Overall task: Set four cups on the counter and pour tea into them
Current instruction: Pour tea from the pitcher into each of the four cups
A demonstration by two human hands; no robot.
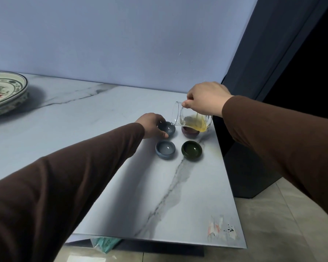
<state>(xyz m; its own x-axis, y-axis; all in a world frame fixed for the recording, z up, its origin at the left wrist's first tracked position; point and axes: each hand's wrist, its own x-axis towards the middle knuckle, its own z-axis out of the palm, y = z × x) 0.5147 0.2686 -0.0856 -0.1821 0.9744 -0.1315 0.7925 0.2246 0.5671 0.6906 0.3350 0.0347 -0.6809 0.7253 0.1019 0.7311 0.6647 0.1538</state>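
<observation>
Four small cups stand in a square near the right end of the marble counter [102, 118]. The far-left grey-blue cup [169, 128] is gripped at its rim by my left hand [151, 125]. A purple-brown cup [190, 131] is far right, a light blue cup [165, 149] near left, and a dark green cup [191, 150] near right. My right hand [206, 99] holds a clear glass pitcher [191, 118] tipped on its side, mouth to the left over the grey-blue cup, with yellow tea pooled inside it above the purple-brown cup.
A large painted ceramic plate [6, 91] sits at the far left of the counter. The counter's right edge runs close beside the cups, with a dark cabinet and tiled floor [273, 224] beyond. A green plastic bag [104, 242] lies below the front edge.
</observation>
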